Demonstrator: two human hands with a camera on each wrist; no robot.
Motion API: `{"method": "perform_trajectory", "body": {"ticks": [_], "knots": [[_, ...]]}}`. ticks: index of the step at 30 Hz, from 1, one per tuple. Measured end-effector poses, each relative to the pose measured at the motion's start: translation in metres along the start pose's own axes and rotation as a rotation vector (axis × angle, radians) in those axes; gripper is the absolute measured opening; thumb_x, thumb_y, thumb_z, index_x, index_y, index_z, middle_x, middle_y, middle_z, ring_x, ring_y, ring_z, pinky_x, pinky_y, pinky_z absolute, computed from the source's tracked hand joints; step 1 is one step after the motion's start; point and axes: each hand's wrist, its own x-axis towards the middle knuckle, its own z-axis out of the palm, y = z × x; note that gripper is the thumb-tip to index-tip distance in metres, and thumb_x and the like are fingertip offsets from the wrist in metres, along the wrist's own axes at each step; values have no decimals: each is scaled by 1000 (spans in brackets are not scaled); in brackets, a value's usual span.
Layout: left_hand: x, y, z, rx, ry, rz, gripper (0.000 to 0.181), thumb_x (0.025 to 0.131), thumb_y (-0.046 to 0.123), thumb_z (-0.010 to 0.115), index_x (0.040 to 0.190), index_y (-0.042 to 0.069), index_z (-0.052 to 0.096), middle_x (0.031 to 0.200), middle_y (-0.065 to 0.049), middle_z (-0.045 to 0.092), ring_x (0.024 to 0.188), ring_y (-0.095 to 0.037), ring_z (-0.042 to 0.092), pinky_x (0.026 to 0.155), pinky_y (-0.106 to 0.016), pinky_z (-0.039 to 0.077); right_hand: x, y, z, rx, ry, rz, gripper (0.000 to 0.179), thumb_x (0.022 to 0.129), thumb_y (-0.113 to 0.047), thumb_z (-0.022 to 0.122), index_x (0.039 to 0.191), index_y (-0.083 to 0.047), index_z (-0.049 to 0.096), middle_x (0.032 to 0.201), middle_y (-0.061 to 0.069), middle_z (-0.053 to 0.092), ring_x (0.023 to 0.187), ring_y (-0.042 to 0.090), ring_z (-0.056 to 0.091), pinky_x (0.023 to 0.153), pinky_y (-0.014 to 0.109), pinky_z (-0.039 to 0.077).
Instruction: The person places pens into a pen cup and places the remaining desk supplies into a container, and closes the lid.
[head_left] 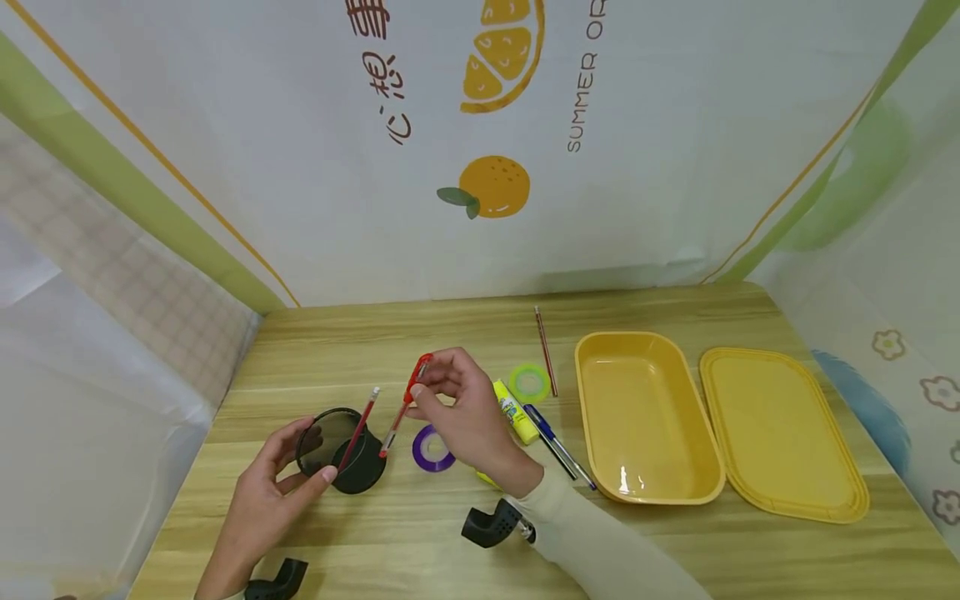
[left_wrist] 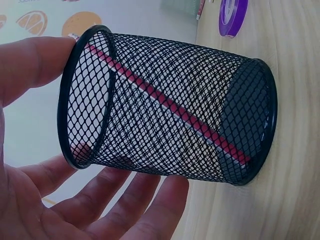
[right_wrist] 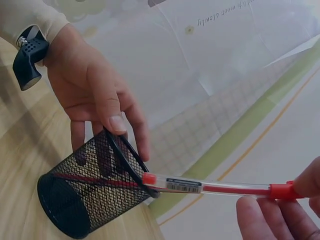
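Note:
My left hand (head_left: 258, 500) grips the black mesh pen cup (left_wrist: 165, 105) at its rim, thumb on one side and fingers along the other. A red pencil (head_left: 360, 427) leans inside the cup, its white eraser end sticking out above the rim. Between the thumb and fingers of my right hand (head_left: 472, 417) is a clear-barrelled gel pen with a red cap (head_left: 417, 379). Its red lower end (right_wrist: 149, 179) points down at the cup's rim; whether it touches cannot be told. The cup's base is at or just above the table.
Right of the hands lie a purple tape roll (head_left: 422, 457), a green tape roll (head_left: 517, 381), a yellow highlighter (head_left: 517, 414), a blue-capped pen (head_left: 542, 422), a dark pen and another red pencil (head_left: 546, 350). Farther right are a yellow tray (head_left: 581, 400) and its flat lid (head_left: 783, 433).

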Motion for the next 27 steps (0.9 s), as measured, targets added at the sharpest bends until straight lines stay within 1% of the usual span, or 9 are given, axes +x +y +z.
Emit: {"method": "perform_trajectory", "body": {"ticks": [6,9,13,16,20,24,27], "knots": [[0,-1,0,-16,-3,7,68,89,19,77,147,21,43,139,-10,54,116,8,51,80,-16,55,4,7,10,0,-4,-30,24,96,2,59,117,-4,51,106,20,58,95,26,67,81,41,60],[0,-1,0,-15,-6,6,68,89,19,77,148,21,43,139,-10,54,117,8,51,79,-16,55,5,11,13,-16,-12,-33,24,95,3,59,117,-3,51,107,21,59,95,29,67,82,43,60],[1,-1,0,-22,-7,-1,68,88,20,77,148,21,43,138,-10,55,117,8,51,80,-16,55,5,14,16,-38,-18,-44,23,95,2,61,116,-3,52,106,21,59,94,28,67,81,46,60],[2,-2,1,-29,-4,0,69,88,18,77,147,22,43,137,-11,55,117,7,52,80,-16,55,5,12,19,-45,-18,-75,23,95,2,62,115,-3,53,106,21,60,94,29,68,80,42,60],[2,-3,1,-37,-3,-1,69,88,18,78,148,21,43,137,-12,54,118,6,52,80,-16,55,8,8,23,-38,-19,-108,23,94,2,62,115,-2,53,105,22,62,95,34,67,78,37,61],[2,-4,1,-45,-7,-5,69,88,18,77,148,21,43,138,-12,54,118,6,52,80,-16,55,10,11,27,-20,-14,-99,22,94,2,62,114,-2,53,105,23,62,95,32,68,79,41,61],[2,-4,1,-44,-10,-6,69,88,18,77,148,21,42,139,-10,54,119,7,51,81,-16,55,11,18,28,-35,-12,-85,22,95,0,62,114,-3,53,105,22,63,95,30,68,80,44,60]]}}
